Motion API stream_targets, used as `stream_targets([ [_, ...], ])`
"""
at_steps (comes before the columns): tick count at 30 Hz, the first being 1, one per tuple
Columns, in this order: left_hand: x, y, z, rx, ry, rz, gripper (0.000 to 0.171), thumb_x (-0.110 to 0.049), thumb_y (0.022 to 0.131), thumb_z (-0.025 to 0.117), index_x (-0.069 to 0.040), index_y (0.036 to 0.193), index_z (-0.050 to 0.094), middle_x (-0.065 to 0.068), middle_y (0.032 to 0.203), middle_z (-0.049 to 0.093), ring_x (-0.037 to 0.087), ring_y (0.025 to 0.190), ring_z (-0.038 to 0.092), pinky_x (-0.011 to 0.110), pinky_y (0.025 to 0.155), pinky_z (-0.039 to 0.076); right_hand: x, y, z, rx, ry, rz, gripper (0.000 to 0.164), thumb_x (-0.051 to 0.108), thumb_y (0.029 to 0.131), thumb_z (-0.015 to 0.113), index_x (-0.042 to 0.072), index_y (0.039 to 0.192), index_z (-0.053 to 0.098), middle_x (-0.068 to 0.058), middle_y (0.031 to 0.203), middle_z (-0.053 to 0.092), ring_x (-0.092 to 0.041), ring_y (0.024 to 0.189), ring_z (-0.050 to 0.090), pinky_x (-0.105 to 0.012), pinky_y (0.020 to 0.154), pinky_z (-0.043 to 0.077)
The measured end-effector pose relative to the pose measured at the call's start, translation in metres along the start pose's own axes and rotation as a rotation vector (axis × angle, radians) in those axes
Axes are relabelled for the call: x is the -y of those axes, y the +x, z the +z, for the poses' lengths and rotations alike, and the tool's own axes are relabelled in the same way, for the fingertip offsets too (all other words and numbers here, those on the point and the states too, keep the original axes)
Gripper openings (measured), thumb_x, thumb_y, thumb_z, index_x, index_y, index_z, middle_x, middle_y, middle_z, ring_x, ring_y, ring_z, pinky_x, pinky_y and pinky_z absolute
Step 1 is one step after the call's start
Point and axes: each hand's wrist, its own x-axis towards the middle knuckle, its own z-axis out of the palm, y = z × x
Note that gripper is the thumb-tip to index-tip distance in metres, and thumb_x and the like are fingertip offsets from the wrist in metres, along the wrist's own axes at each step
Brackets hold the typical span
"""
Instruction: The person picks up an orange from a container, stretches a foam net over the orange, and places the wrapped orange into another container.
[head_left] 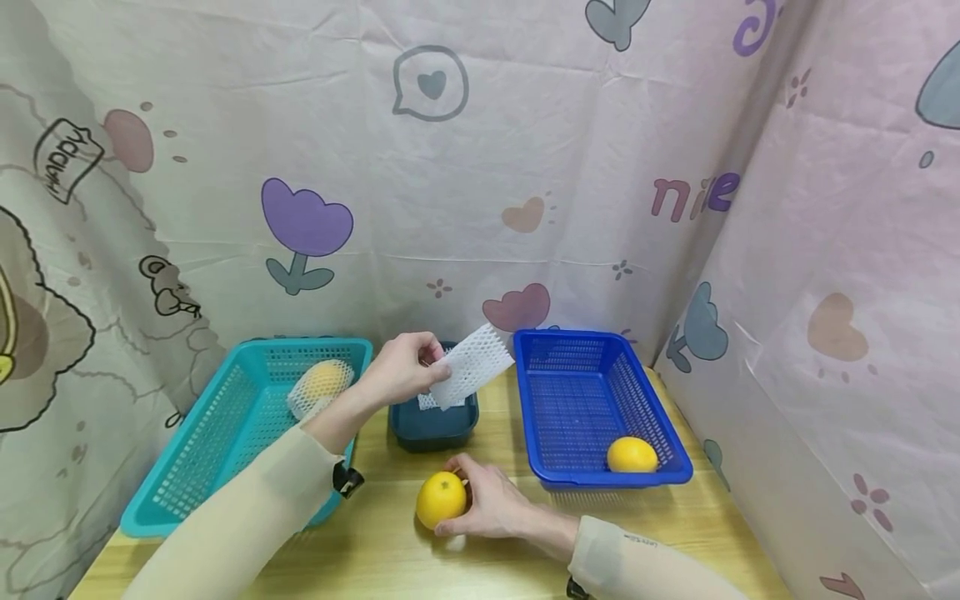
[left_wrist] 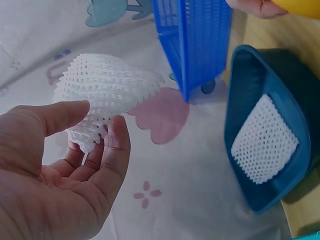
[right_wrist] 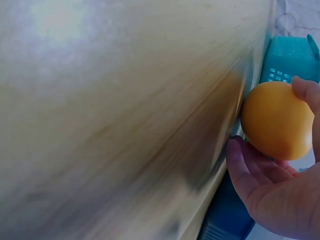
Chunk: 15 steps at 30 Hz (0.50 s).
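Observation:
My left hand (head_left: 399, 367) pinches a white foam fruit net (head_left: 476, 367) between thumb and fingers, raised over a small dark teal box (head_left: 433, 432). In the left wrist view the net (left_wrist: 107, 82) flares out flat beyond the fingertips. Another white foam net (left_wrist: 265, 142) lies inside that box. Down on the table, my right hand (head_left: 497, 503) grips a yellow-orange orange (head_left: 439, 502) from its right side. Thumb and fingers curl round the fruit (right_wrist: 277, 120) in the right wrist view.
At left stands a turquoise basket (head_left: 183, 442) holding a netted fruit (head_left: 322, 385). On the right, a blue basket (head_left: 566, 408) has one bare orange (head_left: 632, 455) in its near right corner. A printed cloth (head_left: 450, 192) hangs behind the wooden table (head_left: 390, 558).

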Motion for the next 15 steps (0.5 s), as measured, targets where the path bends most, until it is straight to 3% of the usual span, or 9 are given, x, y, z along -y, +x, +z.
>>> stream_targets([
  [5, 0.001, -0.015, 0.004, -0.002, -0.065, 0.006, 0.019, -0.022, 0.1, 0.082, -0.009, 0.104, 0.067, 0.011, 0.099, 0.073, 0.02, 0.079, 0.068, 0.03, 0.07, 0.064, 0.0, 0.0, 0.0, 0.006, -0.001, 0.014, 0.077, 0.049, 0.075, 0.102, 0.028, 0.138, 0.063, 0.001, 0.122, 0.082, -0.003, 0.103, 0.068, -0.028, 0.091, 0.054],
  [15, 0.025, -0.03, 0.016, 0.006, -0.201, -0.048, 0.021, -0.018, 0.1, 0.083, -0.006, 0.105, 0.066, 0.011, 0.093, 0.074, 0.02, 0.078, 0.069, 0.039, 0.076, 0.07, -0.002, 0.001, -0.002, 0.04, 0.085, -0.064, 0.074, 0.04, 0.08, 0.101, 0.018, 0.141, 0.064, 0.001, 0.123, 0.084, -0.002, 0.103, 0.075, -0.02, 0.092, 0.059],
])
